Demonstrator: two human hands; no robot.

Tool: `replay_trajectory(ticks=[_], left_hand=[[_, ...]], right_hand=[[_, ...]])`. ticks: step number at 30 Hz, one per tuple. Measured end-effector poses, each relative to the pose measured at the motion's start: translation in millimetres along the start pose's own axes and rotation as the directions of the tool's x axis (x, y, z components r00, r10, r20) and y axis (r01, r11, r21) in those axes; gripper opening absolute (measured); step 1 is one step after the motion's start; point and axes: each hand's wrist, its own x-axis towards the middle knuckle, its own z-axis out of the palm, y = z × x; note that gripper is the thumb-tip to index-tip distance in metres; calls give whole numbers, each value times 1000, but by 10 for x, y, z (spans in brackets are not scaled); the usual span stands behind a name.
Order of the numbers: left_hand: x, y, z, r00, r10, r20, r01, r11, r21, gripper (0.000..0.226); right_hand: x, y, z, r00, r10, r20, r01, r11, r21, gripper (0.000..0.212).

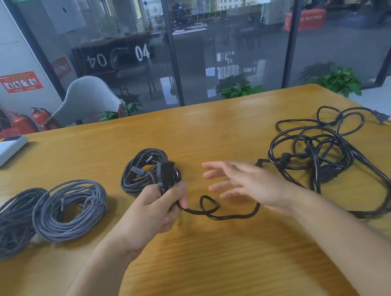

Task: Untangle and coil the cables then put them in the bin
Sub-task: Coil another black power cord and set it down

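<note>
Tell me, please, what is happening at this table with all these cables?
A person is sorting cables on a wooden table. The left hand grips the connector end of a black power cable, which trails right into a tangled black heap. The right hand hovers open, blurred. Three braided cables already lie coiled to the left. No bin is in view.

Left hand (159, 208) grips the black plug end (165, 174) of a smooth black power cable (225, 216), which loops once on the wooden table (209, 273) and runs right into a loose tangle (323, 153); right hand (246, 182) hovers open, fingers spread and blurred, just above the table. 3 braided coils lie to the left: a dark one (4, 226) touching a grey one (71, 211), and a third (142, 174) just behind the left hand; a white box (0, 152) sits at the far left corner.
</note>
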Motion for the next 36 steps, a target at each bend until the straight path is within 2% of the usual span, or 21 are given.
replay_trajectory(ticks=[2,4,7,10,12,14,15,16,18,20,22,24,25,28,30,32,35,36], left_hand=[[3,-7,-8,1000,4,-1,-4,1000,-16,40],[4,-18,-10,1000,15,4,-15,999,-37,41],[5,-21,-1,1000,24,11,-24,999,-42,41],[7,-21,15,1000,13,-3,-13,999,-32,40],[21,-34,12,999,-4,-38,3,1000,-20,39],[42,-59,-11,993,-29,-114,27,999,-17,39],[52,-73,-31,986,-41,-160,37,999,-28,39],[61,-86,-51,978,-51,-205,42,998,-45,39],[72,-101,-80,959,-61,-278,40,996,-83,38],[80,-103,-85,946,-58,-319,21,993,-119,37],[78,-84,-77,941,-37,-338,-13,990,-143,38],[66,-50,-74,938,-9,-347,-47,987,-153,38],[57,-34,-74,937,5,-348,-63,986,-155,38],[35,-8,-51,943,46,-330,-99,984,-146,40],[28,-1,-23,946,62,-318,-111,984,-139,40],[24,3,-16,945,71,-319,-119,984,-134,40],[27,8,-58,930,72,-360,-131,981,-144,39],[31,7,-84,921,65,-383,-134,978,-157,38]], right_hand=[[21,56,-21,995,56,82,-50,996,-68,38],[20,81,18,989,89,120,-59,971,-232,39],[48,71,93,978,123,167,-22,863,-505,49],[19,45,100,977,125,171,1,804,-594,47],[-14,98,91,989,91,113,-23,866,-500,36],[-21,138,78,999,32,7,-30,979,-203,32],[-21,128,61,999,11,-37,-12,1000,-16,33],[-17,107,41,998,-5,-58,14,986,163,35],[-19,52,5,998,-38,-49,56,892,450,40],[-55,-18,15,994,-110,23,79,826,558,37],[-113,-67,51,974,-195,118,109,853,510,45],[-151,-81,51,953,-221,206,109,888,446,50],[-153,-77,35,945,-215,246,101,908,407,46],[-164,-68,-1,917,-192,349,86,951,295,11],[-162,-37,-3,903,-163,398,78,972,221,36],[-145,-27,19,917,-149,370,106,986,132,43],[-96,-17,2,959,-158,236,154,987,36,28],[-77,-8,-19,973,-165,163,169,986,-11,30]])
